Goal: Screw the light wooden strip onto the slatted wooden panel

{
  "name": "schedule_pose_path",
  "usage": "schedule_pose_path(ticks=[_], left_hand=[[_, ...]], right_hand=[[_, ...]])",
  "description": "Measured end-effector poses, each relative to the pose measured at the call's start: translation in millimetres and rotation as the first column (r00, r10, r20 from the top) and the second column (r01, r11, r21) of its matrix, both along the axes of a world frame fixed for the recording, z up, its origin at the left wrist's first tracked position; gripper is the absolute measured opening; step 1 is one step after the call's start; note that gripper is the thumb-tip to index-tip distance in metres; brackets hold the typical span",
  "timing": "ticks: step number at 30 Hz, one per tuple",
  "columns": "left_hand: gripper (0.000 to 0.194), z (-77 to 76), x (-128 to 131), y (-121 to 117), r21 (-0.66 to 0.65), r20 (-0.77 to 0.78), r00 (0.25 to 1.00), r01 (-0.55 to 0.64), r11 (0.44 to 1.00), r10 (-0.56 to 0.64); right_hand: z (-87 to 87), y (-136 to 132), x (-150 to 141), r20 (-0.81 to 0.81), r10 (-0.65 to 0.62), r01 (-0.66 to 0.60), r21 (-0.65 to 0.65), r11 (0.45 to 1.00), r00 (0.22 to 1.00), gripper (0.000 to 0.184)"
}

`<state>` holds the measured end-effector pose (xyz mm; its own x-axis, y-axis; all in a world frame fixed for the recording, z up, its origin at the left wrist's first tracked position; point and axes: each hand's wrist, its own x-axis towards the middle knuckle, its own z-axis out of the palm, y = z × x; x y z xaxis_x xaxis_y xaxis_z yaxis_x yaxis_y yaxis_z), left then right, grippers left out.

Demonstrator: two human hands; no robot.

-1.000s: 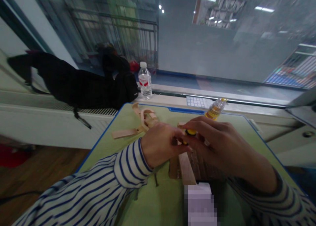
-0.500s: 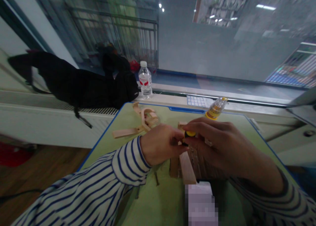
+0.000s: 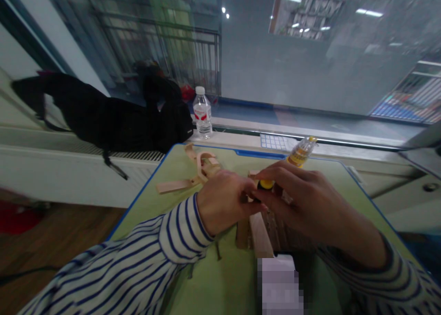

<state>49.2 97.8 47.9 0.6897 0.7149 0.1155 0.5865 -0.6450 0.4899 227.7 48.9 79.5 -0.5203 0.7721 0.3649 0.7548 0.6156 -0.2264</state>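
My right hand (image 3: 306, 200) is closed round the yellow-and-black handle of what looks like a screwdriver (image 3: 266, 184). My left hand (image 3: 229, 198) meets it, thumb and forefinger pinched just under the handle; what they grip is hidden. Below both hands a pale wooden bar (image 3: 262, 237) lies across a brown block (image 3: 243, 234) that seems wrapped in clear film. Left of the bar, a screw (image 3: 218, 250) rests on the green tabletop (image 3: 227, 278). Beyond my left hand lies a wooden assembly (image 3: 175, 186) with a curved frame and flat arms.
A water bottle (image 3: 202, 115) stands on the sill beside a black bag (image 3: 120, 122). At the table's far edge is a small bottle (image 3: 300, 152) with a yellow label. A pale, pixelated object (image 3: 280, 283) is nearest me.
Both hands stay together at the handle. My right hand has shifted very slightly, and the handle shows a little differently between its fingers. Other things keep their places.
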Motion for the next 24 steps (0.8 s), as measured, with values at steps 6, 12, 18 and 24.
schedule_pose_path(ticks=[6, 12, 18, 24], left_hand=[[0.023, 0.0, -2, 1, -0.041, 0.015, 1.0, -0.003, 0.999, 0.004], [0.02, -8.6, -4, 8, -0.153, 0.117, 0.989, 0.108, 0.982, -0.09], [0.017, -11.4, -6, 10, -0.214, 0.199, 0.961, 0.233, 0.949, -0.191], [0.017, -7.9, 0, 4, -0.084, 0.122, 0.991, 0.06, 0.995, -0.049]], right_hand=[[4.7, -3, 4, -0.047, 0.093, -0.092, 0.007, 0.996, 0.995, 0.035], [2.1, -1, 3, -0.021, 0.084, -0.085, -0.003, 0.996, 0.996, 0.02], [-0.1, 0, -1, 0.062, -0.002, -0.001, 0.057, 0.998, 0.998, 0.025], [-3.2, 2, -1, 0.081, -0.02, 0.012, 0.098, 0.995, 0.997, 0.024]])
